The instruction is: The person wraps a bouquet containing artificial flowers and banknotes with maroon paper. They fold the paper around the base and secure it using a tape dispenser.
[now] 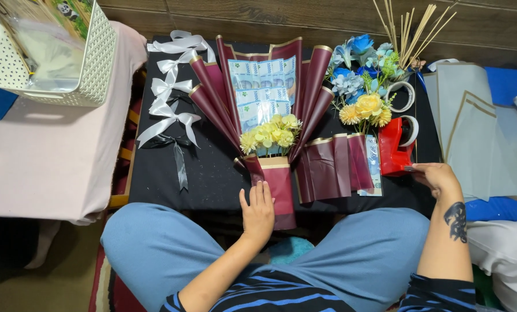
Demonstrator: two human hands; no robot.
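A bouquet [267, 110] wrapped in maroon paper lies on the black table [212, 173], with folded banknotes fanned above small yellow flowers [271, 134]. My left hand [258, 211] lies flat, fingers together, on the bouquet's maroon handle [281, 188]. My right hand [437, 177] is at the front of a red tape dispenser [396, 147], fingertips pinching at its tape end. A loose piece of folded maroon wrapping paper [333, 164] lies between the two hands.
White and black ribbon bows [171, 98] lie at the table's left. Blue and yellow artificial flowers [362, 81], wooden sticks [411, 29] and a tape roll [401, 95] sit at back right. Grey paper sheets [472, 127] lie right; a white basket [50, 52] stands left.
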